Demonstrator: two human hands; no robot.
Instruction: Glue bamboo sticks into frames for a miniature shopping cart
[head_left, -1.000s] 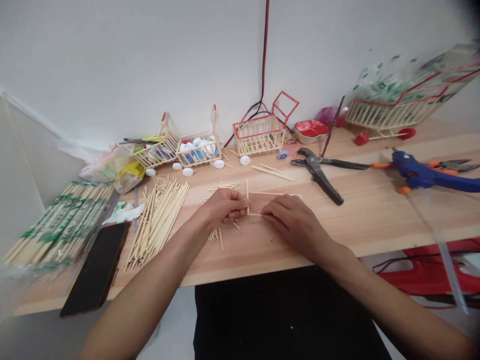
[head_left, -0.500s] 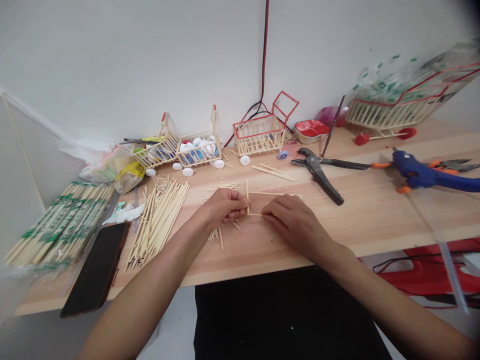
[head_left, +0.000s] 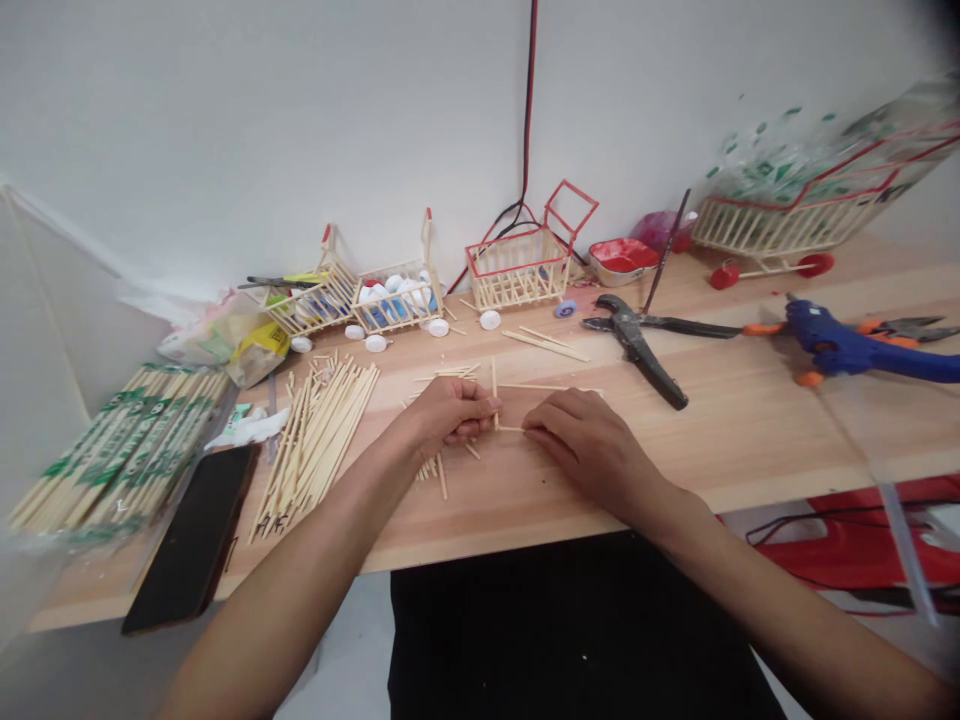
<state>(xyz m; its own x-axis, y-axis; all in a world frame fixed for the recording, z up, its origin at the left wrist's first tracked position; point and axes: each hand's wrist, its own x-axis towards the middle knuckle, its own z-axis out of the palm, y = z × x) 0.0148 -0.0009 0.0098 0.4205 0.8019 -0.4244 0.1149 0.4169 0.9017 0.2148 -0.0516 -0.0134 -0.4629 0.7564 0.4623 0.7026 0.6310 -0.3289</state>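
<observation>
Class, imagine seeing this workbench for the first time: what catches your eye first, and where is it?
First, at the centre, the left hand holds a short stick while the right hand holds another stick. Behind them, by the pale wall, stands a small red-trimmed stick cart. On the right, what looks like a bright blue glue gun lies on the wooden table.

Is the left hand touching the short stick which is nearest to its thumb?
Touching: the head view shows the left hand pinching the short stick at the thumb tip, without visible gap.
</observation>
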